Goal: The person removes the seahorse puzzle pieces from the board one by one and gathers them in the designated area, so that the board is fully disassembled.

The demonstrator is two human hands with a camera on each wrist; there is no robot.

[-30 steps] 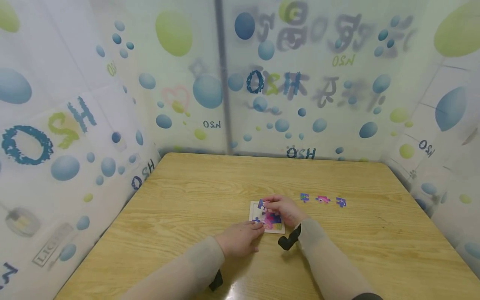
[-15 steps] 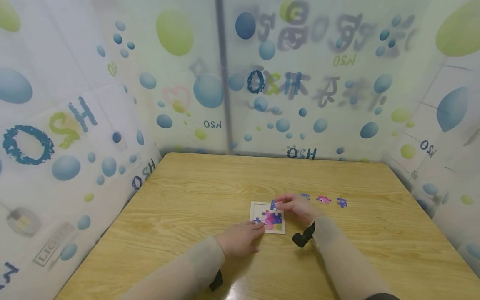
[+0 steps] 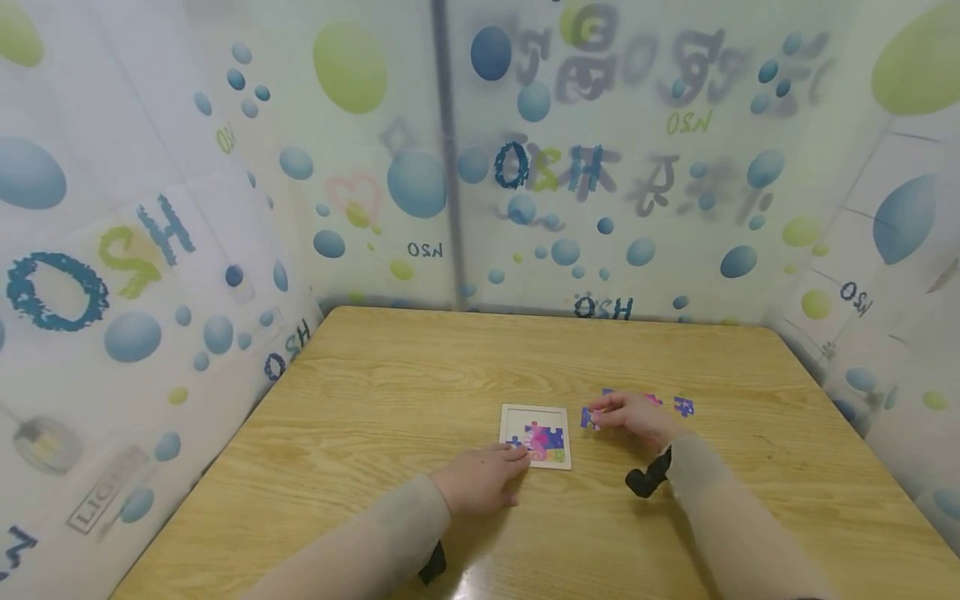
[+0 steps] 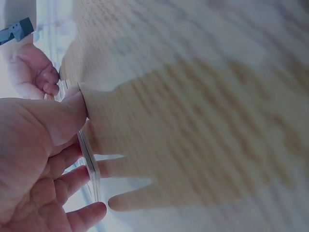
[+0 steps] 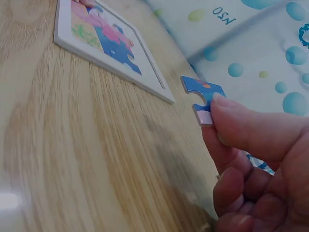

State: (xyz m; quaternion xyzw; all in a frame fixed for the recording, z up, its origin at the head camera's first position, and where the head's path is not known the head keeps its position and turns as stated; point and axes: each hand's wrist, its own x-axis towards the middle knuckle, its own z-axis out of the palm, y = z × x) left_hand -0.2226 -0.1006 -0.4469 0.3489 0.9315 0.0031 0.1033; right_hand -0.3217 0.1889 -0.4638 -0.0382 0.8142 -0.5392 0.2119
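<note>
My left hand (image 3: 476, 477) rests its fingertips on the lower left of a square puzzle tray (image 3: 535, 407), fingers fairly straight. Several joined pieces, with a pink figure on blue (image 3: 547, 437), fill the tray's lower part; its upper and left parts show bare board. Right of the tray, my right hand (image 3: 633, 415) pinches a blue puzzle piece (image 5: 205, 86) between thumb and forefinger, raised above the table in the right wrist view. In the left wrist view, the left thumb (image 4: 70, 116) lies at the tray's edge, its fingers spread over it.
Beyond the right hand lie a blue piece with a white star (image 3: 683, 406), a pink piece (image 3: 656, 400) and another blue one (image 3: 607, 392), the latter two partly hidden. The wooden table (image 3: 405, 367) is enclosed by patterned curtains (image 3: 360, 275) at back and sides.
My right hand has carried the pinched piece from above the tray's upper left across to the right, off the tray. The left hand and tray have stayed put.
</note>
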